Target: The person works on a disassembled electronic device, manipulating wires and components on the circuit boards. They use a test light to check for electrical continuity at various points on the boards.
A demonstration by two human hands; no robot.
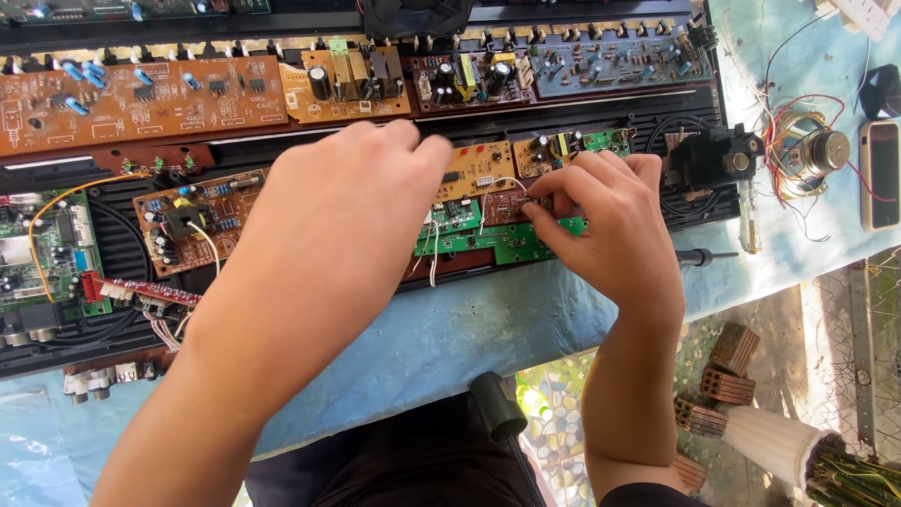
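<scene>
Blue-covered table (pixel 450 338) carries a green circuit board (pixel 511 239), long axis 9-to-3 o'clock, pinched by the nearer right hand (pixel 610 225); left hand (pixel 347 202) hovers curled at 9 o'clock, its grasp hidden.

A phone (pixel 880 175) lies at three o'clock beside a small motor (pixel 815 153) on the counter (pixel 469 329); bricks (pixel 723 368) sit at five o'clock.

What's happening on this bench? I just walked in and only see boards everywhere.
A person is bent over a long black chassis crowded with circuit boards. Their right hand pinches at a small brown board beside a green board near the middle. Their left hand rests knuckles-up on the chassis just to the left, hiding what lies under it. A screwdriver and a phone lie on the blue cloth to the right.
</scene>
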